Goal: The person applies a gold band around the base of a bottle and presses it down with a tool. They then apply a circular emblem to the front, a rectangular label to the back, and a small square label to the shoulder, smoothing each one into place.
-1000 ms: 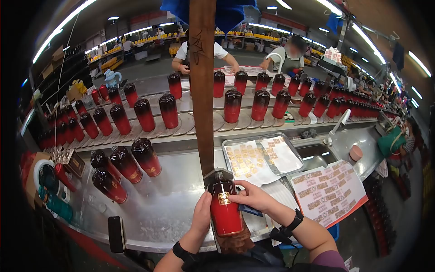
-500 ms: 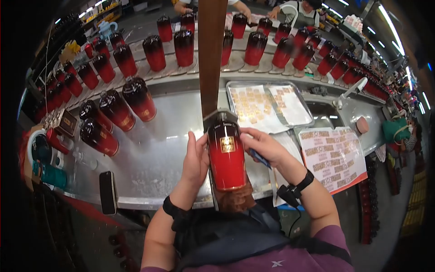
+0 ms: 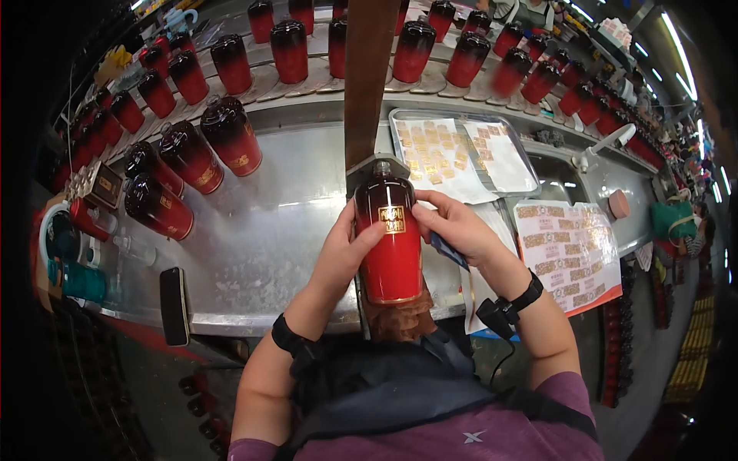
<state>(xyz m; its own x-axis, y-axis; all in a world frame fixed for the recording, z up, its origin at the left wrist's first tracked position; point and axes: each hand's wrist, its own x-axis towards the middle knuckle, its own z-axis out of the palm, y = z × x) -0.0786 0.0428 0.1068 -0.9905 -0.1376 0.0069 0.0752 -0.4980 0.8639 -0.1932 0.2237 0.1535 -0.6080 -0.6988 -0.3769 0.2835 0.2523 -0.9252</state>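
A red bottle (image 3: 393,269) with a black upper part lies on its back in front of me, its neck against a metal bracket (image 3: 377,164) on the post. On its front is a square gold label (image 3: 390,218). My left hand (image 3: 342,250) curves around the bottle's left side, thumb pressed on the label's lower left. At the other side my right hand (image 3: 457,227) has thumb and fingertips against the bottle near the label. Tucked in its curled fingers is a slim blue tool (image 3: 448,250), mostly covered. Brown cloth (image 3: 403,316) pads the support under the bottle's base.
Several similar bottles (image 3: 191,157) stand on the metal table (image 3: 269,230) at left; more line the conveyor (image 3: 319,84) behind. A tray (image 3: 516,146) with gold labels and a printed label sheet (image 3: 567,253) lie right. A phone (image 3: 174,306) rests at the front edge. A wooden post (image 3: 367,84) rises centrally.
My left hand has closed in on the bottle, its thumb moving from beside it onto the gold label. My right hand stays at the bottle's side. The camera view has tilted down slightly.
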